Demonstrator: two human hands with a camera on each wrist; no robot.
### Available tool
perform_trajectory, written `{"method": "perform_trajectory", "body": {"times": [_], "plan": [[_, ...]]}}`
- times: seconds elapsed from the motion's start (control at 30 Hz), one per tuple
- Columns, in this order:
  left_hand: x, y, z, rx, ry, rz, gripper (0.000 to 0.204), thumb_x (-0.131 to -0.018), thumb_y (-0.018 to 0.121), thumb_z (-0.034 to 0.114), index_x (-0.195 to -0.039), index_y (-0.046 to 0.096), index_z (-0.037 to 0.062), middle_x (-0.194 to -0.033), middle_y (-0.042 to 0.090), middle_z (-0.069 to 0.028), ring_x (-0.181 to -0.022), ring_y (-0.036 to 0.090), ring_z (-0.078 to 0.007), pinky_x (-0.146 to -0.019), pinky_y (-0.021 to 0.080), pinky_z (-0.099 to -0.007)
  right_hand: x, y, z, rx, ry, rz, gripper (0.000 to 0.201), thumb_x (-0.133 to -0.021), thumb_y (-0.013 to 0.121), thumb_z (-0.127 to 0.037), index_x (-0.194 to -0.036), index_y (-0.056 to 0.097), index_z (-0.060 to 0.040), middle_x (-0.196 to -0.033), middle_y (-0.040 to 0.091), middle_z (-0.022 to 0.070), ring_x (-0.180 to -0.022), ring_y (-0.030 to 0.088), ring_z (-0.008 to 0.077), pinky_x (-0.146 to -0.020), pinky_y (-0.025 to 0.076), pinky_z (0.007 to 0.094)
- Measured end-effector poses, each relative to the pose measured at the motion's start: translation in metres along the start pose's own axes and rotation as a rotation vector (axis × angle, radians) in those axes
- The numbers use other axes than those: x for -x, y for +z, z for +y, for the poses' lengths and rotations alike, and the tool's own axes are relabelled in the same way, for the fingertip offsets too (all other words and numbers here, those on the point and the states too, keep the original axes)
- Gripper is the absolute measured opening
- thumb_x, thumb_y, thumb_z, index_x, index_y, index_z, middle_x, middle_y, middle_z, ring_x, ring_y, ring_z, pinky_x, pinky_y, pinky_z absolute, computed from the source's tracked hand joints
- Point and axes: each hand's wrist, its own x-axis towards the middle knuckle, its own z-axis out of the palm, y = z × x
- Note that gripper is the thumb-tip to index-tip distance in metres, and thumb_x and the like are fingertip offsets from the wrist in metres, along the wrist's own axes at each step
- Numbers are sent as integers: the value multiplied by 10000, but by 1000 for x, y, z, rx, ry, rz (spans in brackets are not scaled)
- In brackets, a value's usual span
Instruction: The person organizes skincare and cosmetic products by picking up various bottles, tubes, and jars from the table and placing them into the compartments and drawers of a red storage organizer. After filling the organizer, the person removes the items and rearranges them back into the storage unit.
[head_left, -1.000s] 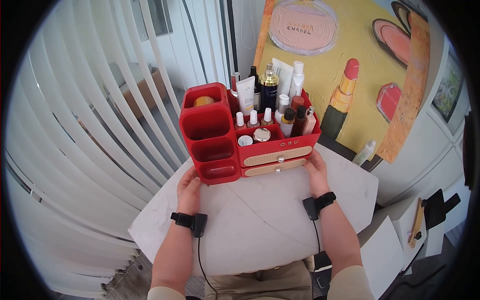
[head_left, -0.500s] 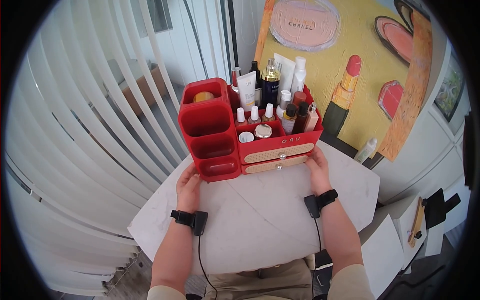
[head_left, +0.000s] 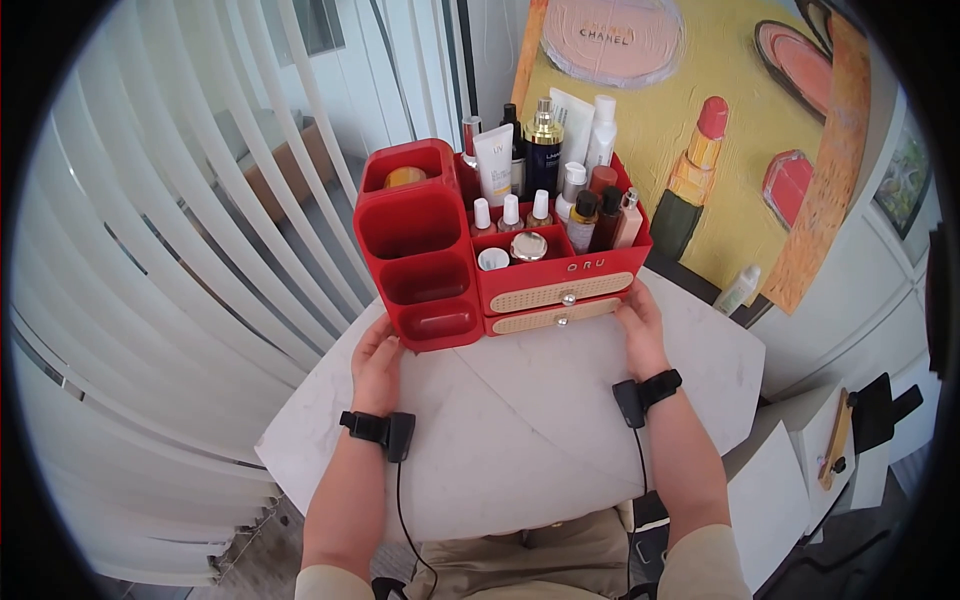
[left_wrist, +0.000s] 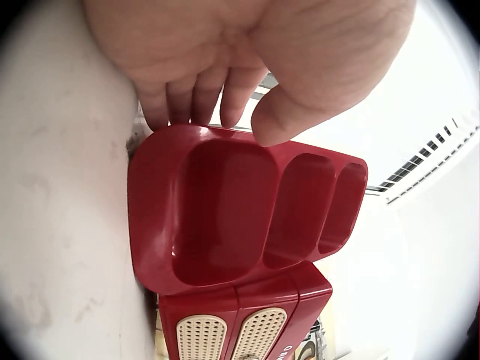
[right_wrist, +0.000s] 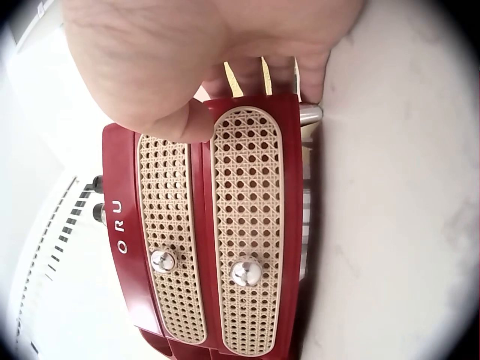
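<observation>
A red organizer (head_left: 560, 285) with rounded compartments and two woven-front drawers stands on the marble-look table (head_left: 480, 440). My left hand (head_left: 377, 370) holds its lower left side; in the left wrist view that hand (left_wrist: 247, 52) has its thumb at the front edge and fingers along the side wall. On the lower right corner is my right hand (head_left: 643, 330). From the right wrist, the right hand (right_wrist: 210, 60) shows its thumb over the front edge beside the drawers, fingers round the side. Bottles, tubes and jars fill the organizer's right part.
Behind the table leans a yellow painting (head_left: 600, 130) of cosmetics, with a small bottle (head_left: 738, 290) near its base. Vertical blinds (head_left: 200, 330) hang along the left. White cabinets and a white box (head_left: 770, 500) stand at the right.
The organizer has moved slightly away from the body, with both hands staying at its sides. The head view has also shifted a little.
</observation>
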Motion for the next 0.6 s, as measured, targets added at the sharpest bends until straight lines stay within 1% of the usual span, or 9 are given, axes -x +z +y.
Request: {"method": "perform_trajectory", "body": {"times": [0.13, 0.2, 0.33, 0.4, 0.43, 0.47, 0.5, 0.53, 0.6], "plan": [[2, 3, 2, 1, -12, 20, 436, -924, 435, 35, -1350, 467, -51, -1356, 532, -138, -1247, 504, -242, -1082, 382, -414, 2, 1, -2, 39, -10, -7, 503, -903, 482, -19, -1401, 416, 7, -1345, 538, 83, -1244, 489, 181, -1070, 350, 319], [0, 2, 0, 20, 13, 44, 469, -889, 450, 15, -1353, 477, -56, -1308, 563, -120, -1132, 549, -217, -941, 447, -380, 1, 1, -2, 34, -5, -3, 506, -906, 488, -6, -1406, 411, 12, -1339, 540, 81, -1229, 495, 175, -1065, 357, 314], [0, -1, -2, 28, 26, 33, 478, -887, 451, 7, -1360, 471, -55, -1310, 564, -122, -1145, 545, -220, -953, 445, -375, -1, -3, 5, 23, -30, -12, 505, -907, 500, 13, -1406, 418, 18, -1335, 540, 78, -1218, 500, 169, -1062, 362, 307], [1, -2, 0, 3, 14, -31, 445, -928, 425, 21, -1368, 467, -37, -1373, 525, -124, -1241, 507, -236, -1065, 392, -418, -1, -5, 5, 28, -20, -29, 534, -907, 495, 16, -1429, 383, 12, -1346, 533, 87, -1225, 496, 172, -1067, 357, 312], [0, -3, -2, 2, 13, -27, 445, -928, 425, 21, -1368, 467, -37, -1373, 525, -124, -1241, 507, -236, -1065, 392, -418, 0, -4, 3, 35, -15, -40, 564, -907, 490, 19, -1452, 348, 6, -1358, 527, 96, -1232, 492, 175, -1072, 352, 316], [-2, -6, -6, 8, 30, -21, 492, -924, 431, 17, -1413, 399, -30, -1400, 494, -142, -1256, 496, -243, -1068, 387, -422, 1, -1, 1, 33, -14, -42, 564, -907, 490, 19, -1452, 348, 6, -1358, 527, 96, -1232, 492, 175, -1072, 352, 316], [-3, -7, -8, 13, 46, -15, 550, -921, 436, 13, -1459, 330, -23, -1428, 463, -159, -1271, 485, -251, -1070, 382, -427, 3, 2, -2, 17, -35, -20, 640, -886, 481, 5, -1488, 265, -15, -1381, 511, 112, -1247, 482, 187, -1075, 345, 322], [-2, -5, -6, 12, 47, -12, 550, -921, 436, 13, -1459, 330, -23, -1428, 463, -159, -1271, 485, -251, -1070, 382, -427, 5, 5, -3, 0, -57, 3, 720, -866, 471, -9, -1525, 183, -35, -1404, 495, 127, -1262, 471, 198, -1079, 338, 328], [1, 1, -4, 77, 28, 93, 712, -903, 456, 1, -1529, 117, 18, -1471, 390, -211, -1318, 443, -287, -1094, 356, -446, 5, 5, -2, -7, -53, 15, 762, -866, 470, -6, -1535, 109, -48, -1419, 479, 139, -1270, 465, 207, -1083, 336, 336]]}}
